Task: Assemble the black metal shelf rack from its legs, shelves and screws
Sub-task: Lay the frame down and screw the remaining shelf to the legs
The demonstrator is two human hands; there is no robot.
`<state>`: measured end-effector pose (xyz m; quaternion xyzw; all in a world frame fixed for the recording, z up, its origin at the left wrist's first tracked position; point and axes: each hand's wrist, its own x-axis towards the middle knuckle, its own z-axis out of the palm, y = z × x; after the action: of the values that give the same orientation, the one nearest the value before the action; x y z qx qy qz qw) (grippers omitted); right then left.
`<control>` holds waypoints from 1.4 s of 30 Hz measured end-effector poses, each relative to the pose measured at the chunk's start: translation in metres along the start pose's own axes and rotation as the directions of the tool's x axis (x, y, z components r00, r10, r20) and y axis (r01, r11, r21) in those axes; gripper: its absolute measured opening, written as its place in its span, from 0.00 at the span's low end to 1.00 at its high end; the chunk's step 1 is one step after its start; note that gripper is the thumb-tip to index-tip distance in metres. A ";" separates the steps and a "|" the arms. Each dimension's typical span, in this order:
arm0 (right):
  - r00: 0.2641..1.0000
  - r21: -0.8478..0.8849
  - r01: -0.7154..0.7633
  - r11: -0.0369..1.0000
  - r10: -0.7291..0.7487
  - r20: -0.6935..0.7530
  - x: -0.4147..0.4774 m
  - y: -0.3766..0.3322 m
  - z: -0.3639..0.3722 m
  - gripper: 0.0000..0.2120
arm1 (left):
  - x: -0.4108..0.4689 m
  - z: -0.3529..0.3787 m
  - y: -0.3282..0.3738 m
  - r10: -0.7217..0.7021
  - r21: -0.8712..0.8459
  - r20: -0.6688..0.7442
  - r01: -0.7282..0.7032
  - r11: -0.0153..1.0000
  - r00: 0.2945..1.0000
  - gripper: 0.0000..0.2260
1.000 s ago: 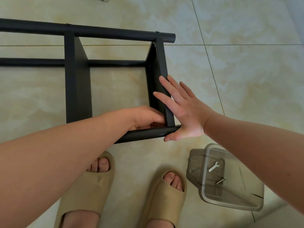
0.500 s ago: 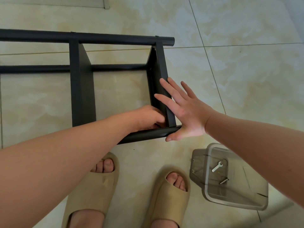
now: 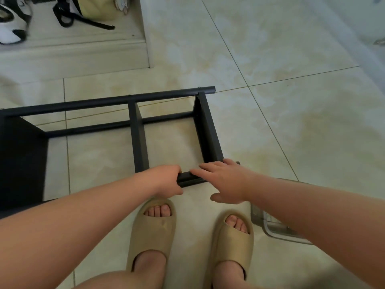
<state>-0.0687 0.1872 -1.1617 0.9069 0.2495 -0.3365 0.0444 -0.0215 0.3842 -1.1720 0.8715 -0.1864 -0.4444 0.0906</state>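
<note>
Black metal rack (image 3: 206,130) lying on its side on the tiled floor (image 3: 270,122), filling the left and middle of the frame. I count three shelves (image 3: 139,140) and three legs (image 3: 100,101) showing. At centre the left hand (image 3: 166,180) has its grip clamped round the near leg (image 3: 188,178), while the right hand (image 3: 227,182) just lies on that same leg, fingers straight. Two tan slides (image 3: 153,228) below, one clear tub (image 3: 277,232) lower right, half hidden by the forearm.

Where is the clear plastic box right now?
Head view, lower right: the clear plastic box sits on the floor beside the right sandal, mostly hidden under the right forearm.
</note>
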 end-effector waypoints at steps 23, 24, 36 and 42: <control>0.832 0.128 -0.316 0.940 0.340 -0.440 -0.082 -0.022 -0.079 0.35 | -0.099 -0.109 0.037 0.175 0.096 -0.382 -0.150 0.984 0.907 0.07; 0.828 0.155 -0.318 0.935 0.354 -0.434 -0.080 -0.020 -0.078 0.34 | -0.094 -0.106 0.037 0.164 0.088 -0.394 -0.141 0.986 0.904 0.05; 0.813 0.354 -0.310 0.883 0.439 -0.382 -0.013 0.023 -0.089 0.37 | -0.021 -0.120 0.017 -0.002 0.067 -0.579 0.050 0.996 0.815 0.10; 0.798 0.390 -0.309 0.867 0.460 -0.389 0.005 0.030 -0.085 0.38 | -0.010 -0.118 0.014 0.000 0.119 -0.642 0.099 0.988 0.767 0.12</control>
<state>-0.0010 0.1840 -1.1023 0.9880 0.0055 -0.1250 -0.0904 0.0648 0.3744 -1.0903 0.9795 -0.1532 -0.1088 0.0731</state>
